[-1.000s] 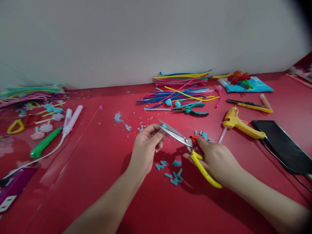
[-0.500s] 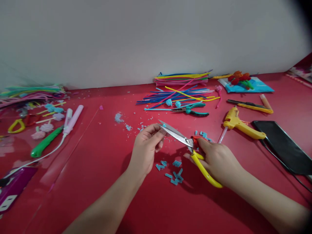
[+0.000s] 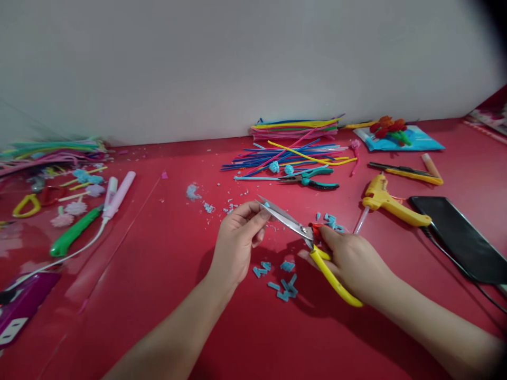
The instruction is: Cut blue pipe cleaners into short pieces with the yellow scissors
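My left hand is closed, thumb and fingers pinching a tiny light blue piece that shows between the scissor blades. My right hand grips a pair of scissors by their yellow and red handles. The blades point left and lie close to my left fingertips, slightly parted around the blue piece. Below the hands, several short blue pipe cleaner pieces lie on the red table. More blue cut pieces sit just beyond my right hand.
Pliers, loose pipe cleaners and two blue pompom-like balls lie behind the hands. A yellow glue gun and a black phone-like slab are at right. Leftward lie a pink straightener, a green-handled tool and blue fluff.
Almost nothing differs. The scissors have shifted very slightly around the small blue piece, and both hands keep their places.
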The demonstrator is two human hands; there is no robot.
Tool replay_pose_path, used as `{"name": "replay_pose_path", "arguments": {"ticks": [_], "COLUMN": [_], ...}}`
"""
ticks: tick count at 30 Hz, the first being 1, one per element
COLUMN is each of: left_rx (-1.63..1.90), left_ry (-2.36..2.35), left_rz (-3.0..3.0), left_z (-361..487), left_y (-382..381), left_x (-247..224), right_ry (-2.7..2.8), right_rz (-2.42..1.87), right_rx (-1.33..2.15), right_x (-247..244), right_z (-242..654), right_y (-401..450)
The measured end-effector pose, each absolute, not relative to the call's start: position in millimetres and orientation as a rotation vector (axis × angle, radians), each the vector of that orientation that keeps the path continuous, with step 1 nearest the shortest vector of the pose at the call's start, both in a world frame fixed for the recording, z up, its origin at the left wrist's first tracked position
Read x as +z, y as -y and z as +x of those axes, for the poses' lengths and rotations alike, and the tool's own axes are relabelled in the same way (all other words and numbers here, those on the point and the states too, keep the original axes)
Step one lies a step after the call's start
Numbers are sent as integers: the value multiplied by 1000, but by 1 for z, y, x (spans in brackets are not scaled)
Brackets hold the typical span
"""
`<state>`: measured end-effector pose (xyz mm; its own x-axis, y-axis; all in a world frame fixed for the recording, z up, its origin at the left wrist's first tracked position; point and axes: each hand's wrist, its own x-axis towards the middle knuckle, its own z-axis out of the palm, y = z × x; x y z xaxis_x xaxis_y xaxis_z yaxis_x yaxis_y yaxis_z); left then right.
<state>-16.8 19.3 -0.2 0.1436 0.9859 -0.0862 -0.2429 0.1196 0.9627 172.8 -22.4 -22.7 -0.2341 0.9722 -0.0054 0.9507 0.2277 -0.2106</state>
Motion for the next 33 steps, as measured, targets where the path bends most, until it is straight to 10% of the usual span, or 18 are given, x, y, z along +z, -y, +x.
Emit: {"name": "replay_pose_path", "arguments": {"ticks": [33], "left_rx": [1215], "left_ry": [-934], "left_rz": [999], "left_z": [-17], "left_y": [-19], "left_x": [-1], "right_ry": [2316], "right_rz": [-1912], "right_rx": [211], "right_x": [-23], "right_z": [172], "right_y": [24]}}
